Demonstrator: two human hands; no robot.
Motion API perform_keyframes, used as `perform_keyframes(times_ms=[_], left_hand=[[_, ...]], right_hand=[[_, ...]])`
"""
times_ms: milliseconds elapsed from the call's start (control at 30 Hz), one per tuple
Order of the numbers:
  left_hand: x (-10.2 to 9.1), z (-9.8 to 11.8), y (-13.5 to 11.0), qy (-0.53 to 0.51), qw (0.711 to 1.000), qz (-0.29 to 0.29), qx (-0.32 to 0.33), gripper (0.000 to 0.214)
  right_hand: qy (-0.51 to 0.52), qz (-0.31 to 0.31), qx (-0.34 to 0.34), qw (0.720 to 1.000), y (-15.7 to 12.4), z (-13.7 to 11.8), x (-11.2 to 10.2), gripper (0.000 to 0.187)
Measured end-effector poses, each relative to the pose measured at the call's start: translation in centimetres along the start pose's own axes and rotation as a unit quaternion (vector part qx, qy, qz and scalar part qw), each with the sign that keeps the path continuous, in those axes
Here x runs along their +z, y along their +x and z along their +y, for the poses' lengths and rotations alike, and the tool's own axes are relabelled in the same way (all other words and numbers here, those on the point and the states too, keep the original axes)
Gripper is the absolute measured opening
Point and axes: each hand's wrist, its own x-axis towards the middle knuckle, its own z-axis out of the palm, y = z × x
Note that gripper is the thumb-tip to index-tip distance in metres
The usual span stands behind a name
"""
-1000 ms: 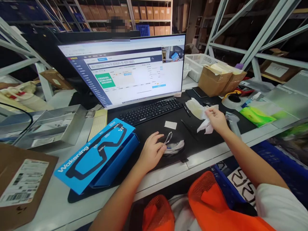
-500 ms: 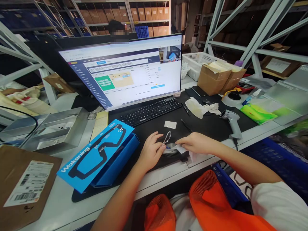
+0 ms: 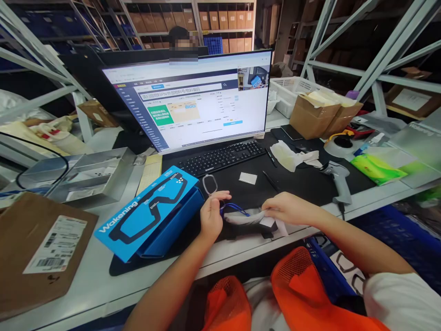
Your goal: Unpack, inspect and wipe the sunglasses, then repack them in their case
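My left hand [image 3: 211, 217] is closed beside the blue box, its fingers bent around the base of a thin, grey-rimmed oval loop [image 3: 210, 184] that looks like an eyeglass rim. A thin blue curved piece [image 3: 237, 207] lies just right of these fingers; whether it joins the loop I cannot tell. My right hand [image 3: 284, 208] pinches the right end of a soft whitish pouch [image 3: 244, 218] at the mat's front edge. A small white tag [image 3: 268, 222] hangs under the right fingers. At the left stands a blue box [image 3: 148, 214] printed "Wakening" and a glasses outline.
Behind the hands are a keyboard [image 3: 220, 157] and a lit monitor [image 3: 193, 105]. A small white card [image 3: 248, 178], a pen [image 3: 271, 181] and a handheld scanner [image 3: 337, 181] lie on the black mat. A labelled brown parcel [image 3: 76, 271] sits at left. Beyond the monitor, another person's head shows.
My left hand has moved left, away from the right one, and raised the oval loop. More of the blue piece and the pouch shows between the hands. The view has shifted slightly.
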Motion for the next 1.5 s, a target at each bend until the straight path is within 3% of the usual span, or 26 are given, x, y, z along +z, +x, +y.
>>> perform_keyframes(times_ms=[100, 267, 367, 500, 633, 800, 967, 1067, 1167, 1333, 1500], left_hand=[[-0.3, 0.2, -0.1, 0.026, 0.999, 0.026, 0.026, 0.033], [-0.5, 0.0, 0.1, 0.156, 0.984, -0.072, 0.057, 0.015], [-0.4, -0.3, 0.1, 0.193, 0.980, -0.044, 0.034, 0.008], [-0.4, -0.7, 0.7, 0.171, 0.983, 0.030, -0.065, 0.024], [-0.4, -0.6, 1.4, 0.128, 0.966, -0.066, -0.216, 0.025], [-0.5, -0.4, 1.5, 0.128, 0.941, -0.153, -0.274, 0.034], [-0.7, 0.3, 1.2, 0.167, 0.919, -0.222, -0.279, 0.052], [-0.8, 0.3, 1.0, 0.180, 0.913, -0.246, -0.271, 0.063], [-0.8, -0.1, 0.7, 0.193, 0.912, -0.254, -0.259, 0.074], [-0.9, 0.0, 0.7, 0.185, 0.916, -0.265, -0.236, 0.070], [-1.1, 0.6, 1.1, 0.189, 0.912, -0.288, -0.223, 0.054]], right_hand=[[0.063, -0.005, 0.040, 0.997, 0.2, 0.8, -0.5, 0.023], [0.145, 0.010, 0.083, 0.986, 1.2, 3.1, -1.1, 0.026], [0.144, 0.033, 0.094, 0.985, 1.6, 3.8, -1.2, 0.028], [0.118, 0.061, 0.094, 0.987, 2.0, 3.8, -1.4, 0.028], [0.100, 0.063, 0.096, 0.988, 2.6, 3.8, -1.5, 0.026], [0.022, 0.011, 0.104, 0.994, 3.2, 3.7, -1.7, 0.024], [-0.127, -0.030, 0.068, 0.989, 3.5, 0.9, -1.7, 0.029], [-0.213, -0.031, 0.040, 0.976, 4.2, -1.5, -0.6, 0.038], [-0.269, -0.025, 0.022, 0.963, 4.9, -2.9, 0.6, 0.032], [-0.273, -0.040, -0.002, 0.961, 4.4, -2.8, 0.2, 0.025], [-0.182, -0.034, 0.002, 0.983, 2.2, -1.2, -1.1, 0.022]])
